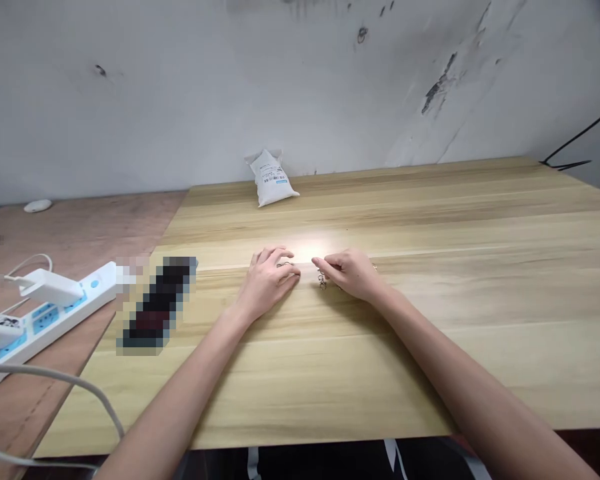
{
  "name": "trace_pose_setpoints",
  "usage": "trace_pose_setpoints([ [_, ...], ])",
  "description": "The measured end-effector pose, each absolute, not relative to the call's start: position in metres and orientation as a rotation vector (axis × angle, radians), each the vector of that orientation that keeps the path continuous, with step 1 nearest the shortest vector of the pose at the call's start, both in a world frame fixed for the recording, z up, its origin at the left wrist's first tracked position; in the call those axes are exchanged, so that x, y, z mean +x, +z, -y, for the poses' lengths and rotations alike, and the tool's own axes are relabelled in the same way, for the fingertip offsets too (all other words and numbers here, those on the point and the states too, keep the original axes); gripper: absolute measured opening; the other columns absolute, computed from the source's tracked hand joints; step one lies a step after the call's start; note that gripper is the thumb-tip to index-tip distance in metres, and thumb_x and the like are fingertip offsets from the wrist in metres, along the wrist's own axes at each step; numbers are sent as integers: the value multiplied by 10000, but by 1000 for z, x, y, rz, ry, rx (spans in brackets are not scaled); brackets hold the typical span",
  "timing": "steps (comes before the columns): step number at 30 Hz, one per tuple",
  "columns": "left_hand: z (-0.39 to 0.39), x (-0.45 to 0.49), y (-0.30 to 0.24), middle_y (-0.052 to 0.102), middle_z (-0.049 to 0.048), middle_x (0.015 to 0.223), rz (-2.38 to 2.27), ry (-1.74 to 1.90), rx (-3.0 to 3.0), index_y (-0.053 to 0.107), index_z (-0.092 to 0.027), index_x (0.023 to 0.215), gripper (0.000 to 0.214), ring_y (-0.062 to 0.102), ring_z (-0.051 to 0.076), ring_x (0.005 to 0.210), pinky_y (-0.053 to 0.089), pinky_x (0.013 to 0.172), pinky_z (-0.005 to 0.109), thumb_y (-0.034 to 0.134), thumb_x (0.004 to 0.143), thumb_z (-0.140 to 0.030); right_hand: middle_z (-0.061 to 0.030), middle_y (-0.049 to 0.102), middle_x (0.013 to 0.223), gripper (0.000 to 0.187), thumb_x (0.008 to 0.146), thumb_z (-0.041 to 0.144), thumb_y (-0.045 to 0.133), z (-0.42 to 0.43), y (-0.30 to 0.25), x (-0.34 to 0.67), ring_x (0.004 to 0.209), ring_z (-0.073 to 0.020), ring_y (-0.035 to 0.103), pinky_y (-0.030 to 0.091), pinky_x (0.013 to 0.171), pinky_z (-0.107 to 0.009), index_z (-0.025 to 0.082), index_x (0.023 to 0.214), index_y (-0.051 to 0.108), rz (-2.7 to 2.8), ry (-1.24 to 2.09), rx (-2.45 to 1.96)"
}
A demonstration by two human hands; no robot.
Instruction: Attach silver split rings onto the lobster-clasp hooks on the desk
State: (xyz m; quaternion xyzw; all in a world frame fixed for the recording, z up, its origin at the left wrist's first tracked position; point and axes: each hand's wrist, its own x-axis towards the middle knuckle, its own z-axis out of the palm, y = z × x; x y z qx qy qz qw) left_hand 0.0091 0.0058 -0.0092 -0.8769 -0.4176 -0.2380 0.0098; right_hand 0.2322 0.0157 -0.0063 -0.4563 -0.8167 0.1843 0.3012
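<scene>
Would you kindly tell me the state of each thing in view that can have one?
Left hand: fingers curved, grip unclear
Right hand: fingers curled, grip unclear
Small metal pieces: partly hidden by the right hand
Labelled pouch: puffed out, seal unclear
Power strip: adapters plugged in, power unclear
Dark rectangular object: lying flat, details blurred

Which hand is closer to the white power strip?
The left hand, fingers curved over the wooden table. The power strip lies off to the left; the right hand, beside shiny metal bits, is farther from it.
</scene>
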Motion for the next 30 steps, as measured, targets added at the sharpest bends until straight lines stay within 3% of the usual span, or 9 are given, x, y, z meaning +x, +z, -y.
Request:
trace_pose_setpoints([
  [5, -6, 10, -9, 686, 43, 1151, 1285, -802, -2756, 713, -252, 864, 153, 550, 245, 1164, 398, 907, 397, 574, 927, -253, 30, 447, 474, 491, 961, 415, 442, -17, -5, 234, 470, -96, 341, 208, 516, -262, 184, 534, 519, 2182, 403, -1295],
  [8, -4, 11, -6, 743, 19, 1013, 1286, -931, -2752, 688, -230, 847, 117, 608, 222, 1085, 389, 935, 407, 589, 906, -210, 10, 603, 615, 300, 947, 367, 490, -18, -3, 238, 548, -111, 477, 258, 548, -245, 205, 802, 697, 2223, 370, -1368],
  [11, -2, 12, -5, 758, -6, 880, 1314, -1023, -2750, 676, -228, 806, 104, 646, 208, 1005, 380, 965, 415, 610, 878, -193, -22, 676, 797, 247, 926, 374, 540, -19, -3, 239, 620, -130, 546, 275, 558, -256, 227, 975, 733, 2310, 263, -1461],
  [15, -3, 12, -8, 748, 0, 844, 1369, -1028, -2776, 669, -227, 800, 79, 637, 217, 1013, 381, 949, 408, 632, 858, -187, -35, 663, 873, 264, 930, 361, 536, -17, -2, 234, 590, -126, 531, 236, 528, -285, 232, 860, 755, 2423, 114, -1588],
  [18, -3, 12, -9, 751, 10, 945, 1403, -992, -2825, 651, -218, 809, 71, 614, 223, 1068, 380, 941, 398, 629, 858, -172, -49, 657, 923, 289, 944, 306, 497, -16, 0, 228, 582, -121, 527, 217, 523, -295, 211, 827, 743, 2440, 56, -1635],
  [24, -3, 12, -9, 695, 43, 1157, 1361, -847, -2835, 683, -236, 917, 72, 585, 228, 1100, 391, 924, 401, 626, 884, -264, -13, 655, 919, 142, 877, 254, 559, -16, -4, 223, 631, -124, 558, 240, 527, -274, 218, 814, 682, 2335, 202, -1587],
  [30, -3, 19, -12, 689, 47, 1125, 1349, -777, -2836, 719, -261, 948, 127, 579, 237, 1080, 387, 948, 425, 628, 893, -329, -10, 659, 901, 112, 863, 235, 566, -16, -8, 224, 668, -132, 574, 270, 547, -266, 221, 812, 665, 2330, 256, -1505],
])
